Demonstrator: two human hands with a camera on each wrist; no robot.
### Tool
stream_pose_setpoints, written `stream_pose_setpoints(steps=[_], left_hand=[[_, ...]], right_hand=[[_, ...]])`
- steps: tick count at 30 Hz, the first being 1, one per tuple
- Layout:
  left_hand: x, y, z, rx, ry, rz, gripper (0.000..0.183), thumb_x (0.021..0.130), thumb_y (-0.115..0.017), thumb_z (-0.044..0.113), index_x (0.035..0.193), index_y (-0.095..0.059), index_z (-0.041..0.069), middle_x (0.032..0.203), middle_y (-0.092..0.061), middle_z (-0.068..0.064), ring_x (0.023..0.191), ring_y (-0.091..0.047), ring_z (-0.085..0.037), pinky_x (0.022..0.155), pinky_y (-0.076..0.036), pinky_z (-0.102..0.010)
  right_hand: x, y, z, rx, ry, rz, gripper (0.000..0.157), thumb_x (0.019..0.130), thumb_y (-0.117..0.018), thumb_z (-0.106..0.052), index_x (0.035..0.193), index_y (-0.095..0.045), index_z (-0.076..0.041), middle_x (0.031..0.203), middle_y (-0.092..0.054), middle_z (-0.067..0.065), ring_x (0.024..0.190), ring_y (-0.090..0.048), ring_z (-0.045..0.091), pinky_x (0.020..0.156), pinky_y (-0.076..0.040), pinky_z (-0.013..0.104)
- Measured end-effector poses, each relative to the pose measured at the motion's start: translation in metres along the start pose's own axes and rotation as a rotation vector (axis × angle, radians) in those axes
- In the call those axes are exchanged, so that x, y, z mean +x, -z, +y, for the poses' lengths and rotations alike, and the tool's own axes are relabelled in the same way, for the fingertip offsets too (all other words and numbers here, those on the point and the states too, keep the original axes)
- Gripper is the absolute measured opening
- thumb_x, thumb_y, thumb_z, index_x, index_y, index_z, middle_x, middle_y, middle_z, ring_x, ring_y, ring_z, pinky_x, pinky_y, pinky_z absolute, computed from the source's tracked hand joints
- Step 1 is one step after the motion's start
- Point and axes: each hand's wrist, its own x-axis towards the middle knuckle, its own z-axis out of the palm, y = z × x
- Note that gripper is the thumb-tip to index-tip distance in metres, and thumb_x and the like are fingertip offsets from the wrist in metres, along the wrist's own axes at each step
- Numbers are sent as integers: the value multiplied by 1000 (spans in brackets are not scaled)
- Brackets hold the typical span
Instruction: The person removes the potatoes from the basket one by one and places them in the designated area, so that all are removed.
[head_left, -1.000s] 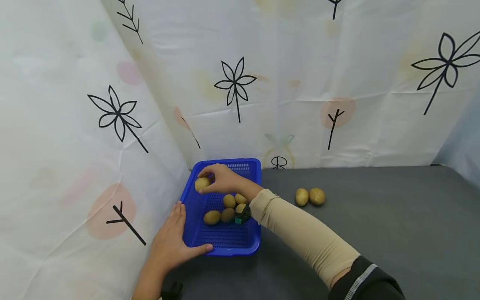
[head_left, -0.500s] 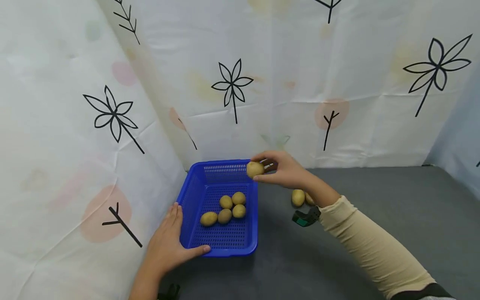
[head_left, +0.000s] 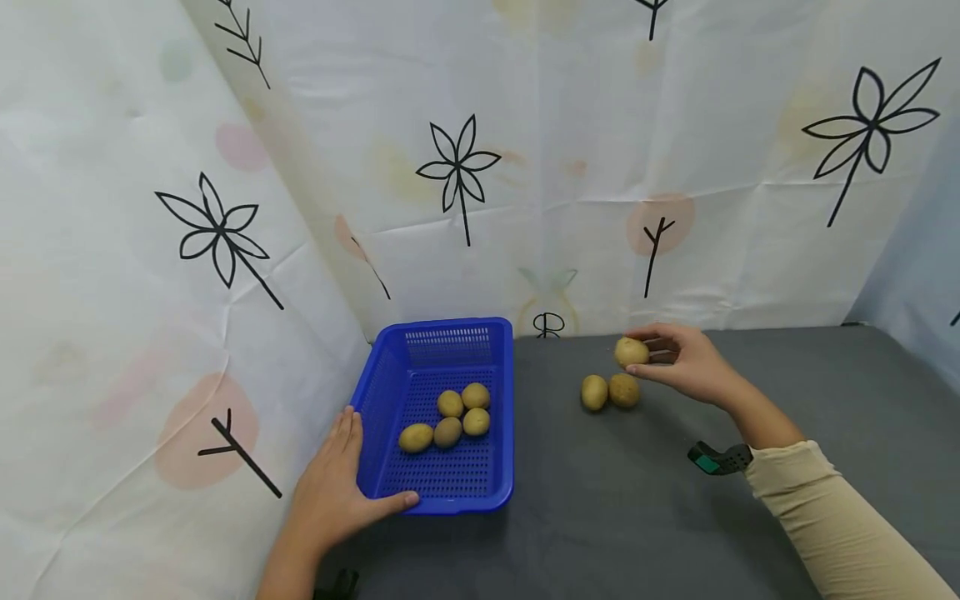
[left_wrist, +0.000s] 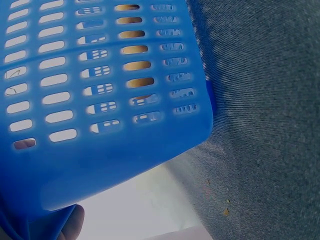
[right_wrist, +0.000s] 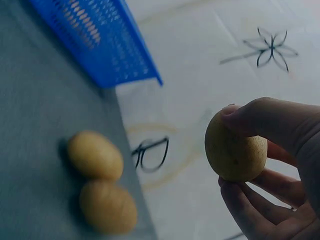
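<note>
While the right hand (head_left: 693,362) grips one potato (head_left: 631,353) between thumb and fingers, this potato is right of centre in the head view, just above and slightly to the right of two other potatoes (head_left: 595,392) on the grey desk (head_left: 585,517). Of these, the left one has its long axis up and down in the frame. For the held potato, the long axis I cannot judge well, because it looks nearly round and is partly covered. The left hand (head_left: 330,487) is well apart, lower left, its fingers straight along the side of the blue basket (head_left: 491,505), where five potatoes (head_left: 447,432) lie. Desk surface separates the basket's right edge from the two potatoes and reaches farther right; behind, it meets the white cloth (head_left: 570,125).
</note>
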Motion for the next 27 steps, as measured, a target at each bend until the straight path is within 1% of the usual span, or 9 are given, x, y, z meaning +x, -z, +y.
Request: stream_pose_setpoints(steps=[2, 4, 5, 7, 10, 11, 13, 19, 27], left_hand=[[0, 0, 0, 1, 2, -1, 147, 68, -75, 89, 165, -23, -8, 175, -19, -27, 161, -23, -48, 125, -30, -68], [0, 0, -1, 2, 4, -1, 147, 68, -75, 89, 165, -22, -8, 175, -19, -27, 162, -22, -48, 125, -30, -68], [1, 0, -1, 3, 4, 1, 147, 68, -75, 89, 165, -22, -7, 175, -19, -27, 162, -22, -48, 125, -30, -69], [1, 1, -1, 2, 2, 0, 146, 68, -76, 88, 165, -22, -7, 175, -19, -27, 162, -22, -48, 125, -30, -69], [1, 1, 0, 2, -6, 0, 147, 68, -76, 88, 165, -23, -9, 175, -19, -28, 162, -22, -48, 125, -30, -68], [0, 1, 0, 2, -9, 0, 147, 68, -76, 88, 165, -23, -9, 174, -19, -28, 161, -22, -48, 125, -30, -68], [0, 1, 0, 2, -16, 2, 148, 68, -75, 90, 164, -23, -9, 174, -20, -28, 162, -22, -48, 125, -30, -67], [1, 1, 1, -4, -10, -1, 148, 68, -74, 91, 166, -22, -7, 175, -19, -26, 162, -21, -47, 126, -29, -67], [-1, -1, 0, -3, -6, 12, 149, 67, -74, 91, 165, -22, -8, 175, -18, -27, 161, -23, -48, 125, -30, -66]], right_hand=[[-9, 3, 12, -5, -22, 12, 52, 94, -83, -14, 141, -64, -1, 135, -68, 23, 111, -67, 2, 88, -61, 22], [-16, 5, 23, -17, -41, 22, 52, 93, -83, -14, 140, -64, 0, 135, -67, 25, 110, -66, -2, 87, -60, 20], [-19, 6, 28, -24, -53, 24, 52, 94, -83, -14, 140, -64, 1, 135, -67, 25, 111, -67, 2, 87, -61, 21], [-25, 7, 37, -44, -76, 26, 52, 94, -83, -15, 139, -64, 2, 134, -66, 26, 114, -71, 19, 87, -62, 26], [-31, 6, 50, -73, -112, 19, 53, 93, -84, -17, 138, -64, 3, 133, -66, 29, 117, -68, 45, 86, -65, 35], [-34, 6, 54, -79, -122, 16, 53, 93, -84, -17, 137, -64, 4, 133, -66, 30, 117, -68, 49, 85, -65, 37], [-38, 5, 61, -90, -140, 9, 54, 92, -84, -16, 137, -63, 6, 132, -65, 31, 116, -67, 51, 82, -65, 36], [-48, -1, 79, -137, -146, 9, 51, 90, -87, -14, 132, -66, 7, 126, -67, 32, 108, -71, 48, 71, -59, 24], [-48, -5, 91, -135, -156, -5, 52, 90, -86, -15, 132, -65, 7, 126, -67, 33, 108, -71, 49, 67, -58, 27]])
